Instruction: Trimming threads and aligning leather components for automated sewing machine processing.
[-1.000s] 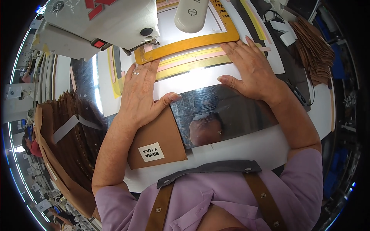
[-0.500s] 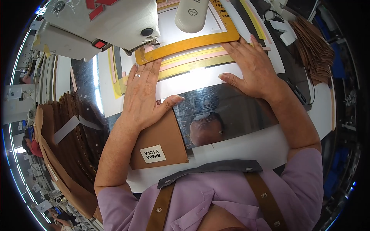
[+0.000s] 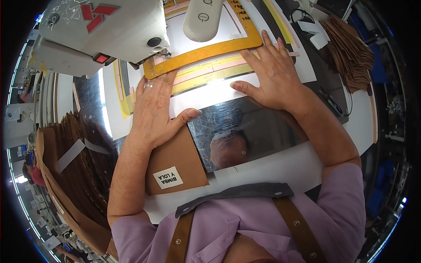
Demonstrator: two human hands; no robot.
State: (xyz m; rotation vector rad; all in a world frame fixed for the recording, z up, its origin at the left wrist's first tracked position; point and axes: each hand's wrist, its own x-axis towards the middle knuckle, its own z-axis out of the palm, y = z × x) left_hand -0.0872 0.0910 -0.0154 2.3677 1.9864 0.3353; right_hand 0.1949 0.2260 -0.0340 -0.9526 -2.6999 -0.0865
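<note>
My left hand (image 3: 151, 114) lies flat with fingers extended toward the lower edge of a yellow frame template (image 3: 206, 52), its thumb over the steel plate (image 3: 267, 127). Below its wrist rests a brown panel (image 3: 173, 153) with a white label. My right hand (image 3: 274, 79) is spread open, fingertips at the frame's lower right corner and thumb out to the left. Beneath the frame are a white sheet (image 3: 307, 72) and yellow and pink strips (image 3: 208, 70). The sewing machine head (image 3: 105, 35) hangs over the frame's left part, beside a pale rounded housing (image 3: 201, 24).
Brown pieces are stacked at the far left (image 3: 83, 166) and upper right (image 3: 346, 52). A black tool (image 3: 331, 101) lies right of my hand, near a white object with cable (image 3: 313, 33). A person in red (image 3: 35, 171) is at the far left edge.
The view has shifted slightly, moving the scene leftward in the picture. My right hand's fingers have spread and reach a little higher at the frame's corner. My left hand stays at the frame.
</note>
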